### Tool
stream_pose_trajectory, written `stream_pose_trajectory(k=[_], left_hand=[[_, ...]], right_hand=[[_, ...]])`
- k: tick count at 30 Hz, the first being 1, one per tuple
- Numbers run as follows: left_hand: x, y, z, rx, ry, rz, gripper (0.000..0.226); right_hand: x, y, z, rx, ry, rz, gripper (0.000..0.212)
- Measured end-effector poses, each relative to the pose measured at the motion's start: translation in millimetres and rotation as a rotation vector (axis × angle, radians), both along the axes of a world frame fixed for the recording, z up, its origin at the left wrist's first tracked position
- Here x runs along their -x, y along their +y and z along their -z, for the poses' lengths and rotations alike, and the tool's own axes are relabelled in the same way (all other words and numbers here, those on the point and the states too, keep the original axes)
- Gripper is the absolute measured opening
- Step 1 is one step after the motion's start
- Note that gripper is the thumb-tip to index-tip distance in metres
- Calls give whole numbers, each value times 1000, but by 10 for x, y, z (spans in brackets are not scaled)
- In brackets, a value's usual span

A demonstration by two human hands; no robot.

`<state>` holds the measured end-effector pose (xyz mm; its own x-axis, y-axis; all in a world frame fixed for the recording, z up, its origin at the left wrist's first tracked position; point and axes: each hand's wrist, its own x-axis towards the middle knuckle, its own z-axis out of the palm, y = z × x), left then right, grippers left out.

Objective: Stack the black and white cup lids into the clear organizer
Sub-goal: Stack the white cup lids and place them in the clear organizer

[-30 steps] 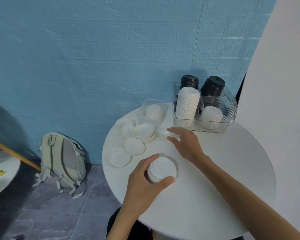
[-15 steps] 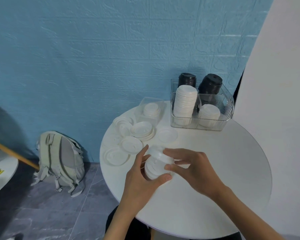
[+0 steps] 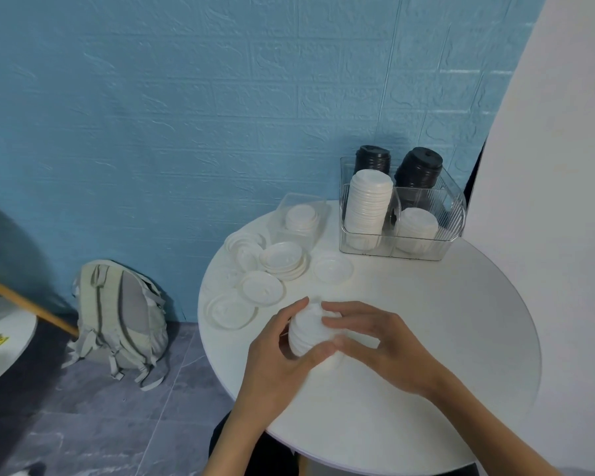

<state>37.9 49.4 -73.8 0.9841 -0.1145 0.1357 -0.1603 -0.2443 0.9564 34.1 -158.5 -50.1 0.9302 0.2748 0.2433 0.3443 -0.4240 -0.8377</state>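
- Left hand (image 3: 275, 359) and right hand (image 3: 380, 345) both wrapped round a small stack of white lids (image 3: 308, 333), near the table's (image 3: 443, 338) front-left edge.
- Clear organizer (image 3: 426, 231) at the back edge, loose lids (image 3: 260, 288) along the left.

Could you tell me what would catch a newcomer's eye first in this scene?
Most likely the two hands at the near middle of the round white table: the left hand and right hand grip a small stack of white lids between them. Next, the clear organizer at the table's far right edge, holding white and black lid stacks. Loose white lids lie scattered on the table's far left.
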Motion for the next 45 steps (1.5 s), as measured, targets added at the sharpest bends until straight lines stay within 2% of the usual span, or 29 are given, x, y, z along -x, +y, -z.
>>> stream_pose_trajectory(k=[3,11,14,16,18,19,23,26,28,32,36,39,41,43,45], left_hand=[[-7,17,11,17,41,7,61],[-24,68,13,34,71,56,66],[-14,56,10,30,58,48,66],[-9,53,14,34,66,37,66],[-10,59,10,36,74,30,65],[-9,61,6,34,76,30,65],[-17,71,10,47,85,31,67],[-24,79,21,54,86,36,68],[-27,82,21,51,79,38,68],[-25,83,18,54,76,35,67],[-25,77,24,54,80,35,67],[-28,75,30,41,73,32,68],[-26,77,29,44,67,28,67],[-21,73,29,47,58,26,66],[-16,67,26,53,56,20,67]], right_hand=[[-26,33,18,-32,-12,35,21],[-62,15,15,5,-19,7,16],[-139,-24,-38,-17,24,-33,17],[-277,-53,-45,-5,-30,40,21],[-524,-97,30,108,-171,189,20],[-656,-109,73,182,-181,235,25],[-1081,-102,197,487,0,211,63],[-1236,-64,247,621,66,160,72],[-1285,-57,254,643,109,165,70],[-1224,-44,240,547,2,243,39],[-947,-39,81,316,3,326,18],[-661,23,-196,-110,70,253,27],[-482,84,-347,-316,161,201,30],[-352,125,-401,-394,267,134,28],[-308,133,-363,-362,328,77,24]])
